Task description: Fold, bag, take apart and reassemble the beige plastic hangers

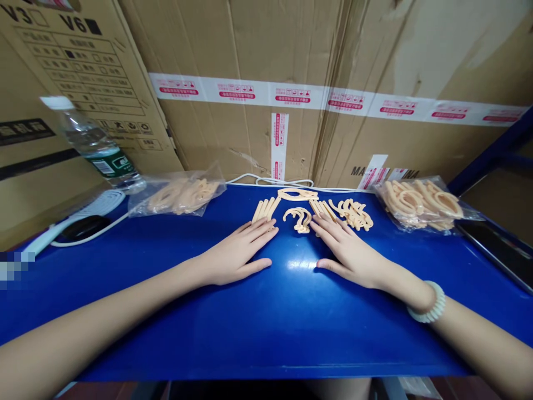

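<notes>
My left hand [239,253] lies flat and open on the blue table [266,322], fingers stretched toward a small row of beige plastic strips [265,209]. My right hand [347,251] also rests flat and open, its fingertips close to more straight strips [321,209]. Between and beyond the hands lie curved beige hook pieces [298,218], a flat oval piece [298,194] and a small pile of curved parts [355,213]. Neither hand holds anything. A pale bead bracelet [428,304] circles my right wrist.
A clear bag of beige parts [181,194] lies at the back left, another bag [422,203] at the back right. A water bottle [94,141], a white device with cable [79,214], a dark phone [502,250] and cardboard boxes [291,66] border the table.
</notes>
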The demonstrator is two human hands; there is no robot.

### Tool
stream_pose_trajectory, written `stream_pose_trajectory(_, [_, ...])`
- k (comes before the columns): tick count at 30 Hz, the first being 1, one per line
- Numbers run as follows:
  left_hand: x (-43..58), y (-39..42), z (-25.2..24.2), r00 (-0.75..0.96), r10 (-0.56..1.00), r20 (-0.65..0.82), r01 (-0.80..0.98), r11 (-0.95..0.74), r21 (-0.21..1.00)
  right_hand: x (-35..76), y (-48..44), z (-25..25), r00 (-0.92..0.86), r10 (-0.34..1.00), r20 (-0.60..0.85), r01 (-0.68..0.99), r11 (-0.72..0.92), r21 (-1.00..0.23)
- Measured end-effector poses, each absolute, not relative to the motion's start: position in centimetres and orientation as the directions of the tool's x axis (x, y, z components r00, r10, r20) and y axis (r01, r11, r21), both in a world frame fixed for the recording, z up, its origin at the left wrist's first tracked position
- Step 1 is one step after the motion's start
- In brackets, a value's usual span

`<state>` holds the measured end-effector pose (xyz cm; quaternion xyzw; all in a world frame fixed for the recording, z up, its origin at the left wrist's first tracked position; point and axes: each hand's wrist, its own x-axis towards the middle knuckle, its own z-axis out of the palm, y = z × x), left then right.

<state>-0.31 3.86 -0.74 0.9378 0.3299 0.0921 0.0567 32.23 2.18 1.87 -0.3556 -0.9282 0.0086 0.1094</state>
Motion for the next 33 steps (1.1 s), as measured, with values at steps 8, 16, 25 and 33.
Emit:
stream_pose_trajectory(8, [-0.1, 3.7, -1.1, 0.738, 0.642, 0.209, 0.617, -0.767, 0.176, 30.3, 0.8, 2.2, -0.764, 0.606, 0.219, 0.62, 0.785, -0.008])
stream_pose_trajectory(16, [0.3, 3.6, -0.5, 0.739, 0.643, 0.203, 0.618, -0.766, 0.176, 30.4, 1.5, 1.6, -0.738, 0.645, 0.198, 0.66, 0.751, 0.015])
stream_pose_trajectory(25, [-0.2, 6.9, 1.3, 0.664, 0.657, 0.358, 0.662, -0.739, 0.129, 29.5, 0.4, 2.8, -0.867, 0.431, 0.25, 0.433, 0.9, -0.051])
stream_pose_trajectory(33, [5.6, 14.7, 4.7, 0.732, 0.652, 0.198, 0.645, -0.756, 0.108, 29.7, 0.1, 3.1, -0.884, 0.381, 0.271, 0.382, 0.923, -0.05])
